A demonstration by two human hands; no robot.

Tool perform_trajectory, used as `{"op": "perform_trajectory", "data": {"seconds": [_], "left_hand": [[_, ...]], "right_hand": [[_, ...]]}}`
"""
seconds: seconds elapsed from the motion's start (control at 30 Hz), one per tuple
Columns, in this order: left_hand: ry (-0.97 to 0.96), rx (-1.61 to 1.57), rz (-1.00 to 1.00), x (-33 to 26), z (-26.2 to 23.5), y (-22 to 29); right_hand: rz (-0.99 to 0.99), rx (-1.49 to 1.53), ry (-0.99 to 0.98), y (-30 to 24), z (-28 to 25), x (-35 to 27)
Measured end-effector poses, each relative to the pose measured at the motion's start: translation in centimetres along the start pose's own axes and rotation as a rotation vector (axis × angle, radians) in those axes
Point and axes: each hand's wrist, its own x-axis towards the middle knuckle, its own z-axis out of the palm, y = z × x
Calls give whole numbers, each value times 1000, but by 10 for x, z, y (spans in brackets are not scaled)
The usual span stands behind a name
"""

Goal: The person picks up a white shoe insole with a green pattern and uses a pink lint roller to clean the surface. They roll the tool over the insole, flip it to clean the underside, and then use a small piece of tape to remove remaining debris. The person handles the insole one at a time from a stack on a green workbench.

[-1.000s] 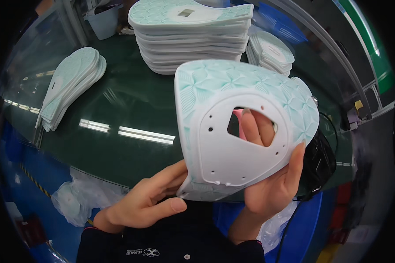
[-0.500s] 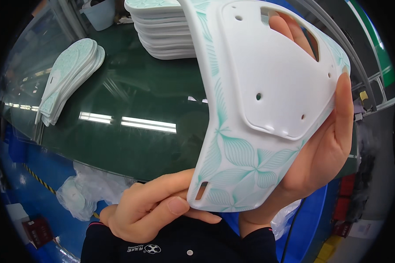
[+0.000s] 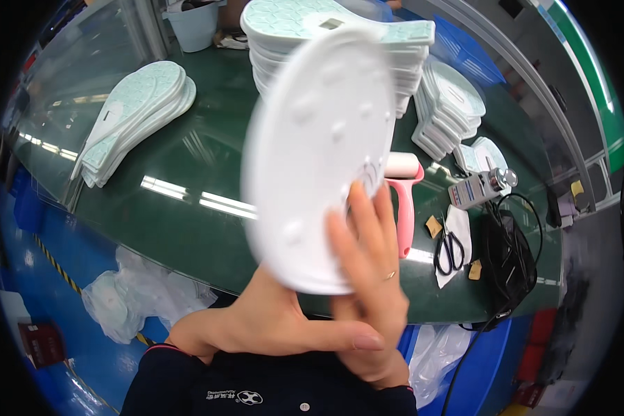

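Observation:
A white moulded plastic panel (image 3: 305, 159) stands upright and tilted in front of me, blurred by motion. Its plain face with small raised bumps is toward me; the rim is rounded. My left hand (image 3: 270, 319) grips it at the lower edge, the fingers hidden behind it and the thumb stretched out to the right. Against the lower right of the face lie the fingers of my right hand (image 3: 371, 270), a thin ring on one of them; that thumb is hidden. Behind the panel rises a tall stack of white, teal-patterned panels (image 3: 291, 24), partly covered by it.
Smaller stacks of patterned panels lie left (image 3: 135, 104) and right (image 3: 454, 97) on the dark green table (image 3: 187, 166). At the right are a pink-handled lint roller (image 3: 404, 215), black scissors (image 3: 449, 253), a metal-topped bottle (image 3: 478, 188) and a black bag (image 3: 507, 260). A bucket (image 3: 193, 28) stands behind.
The patterned face with its cut-out has turned out of sight; a plain white face shows instead. The panel has moved left, and my right hand has come off the cut-out onto the face.

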Motion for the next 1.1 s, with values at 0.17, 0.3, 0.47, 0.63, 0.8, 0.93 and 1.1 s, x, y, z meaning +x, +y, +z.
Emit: {"op": "perform_trajectory", "data": {"seconds": [0.17, 0.3, 0.47, 0.63, 0.8, 0.93, 1.1], "left_hand": [[185, -522, -129, -2, -12, 0], [266, -707, -143, -12, -18, -1], [268, -569, -150, -31, -19, -3], [328, -500, -59, -31, -13, -2], [298, -543, -41, -32, -13, -4], [241, -494, -54, -29, -13, 0], [234, -465, -85, -29, -14, 2]], "right_hand": [[-48, 40, 21, 8, -19, -26], [304, 437, 515, 19, -14, -23], [395, 1304, 399, 25, -15, -50], [443, 1383, 458, 17, -19, -59], [513, 1362, 387, 10, -23, -72], [587, 1345, 320, 7, -23, -75], [675, 1325, 254, 4, -23, -77]]}}
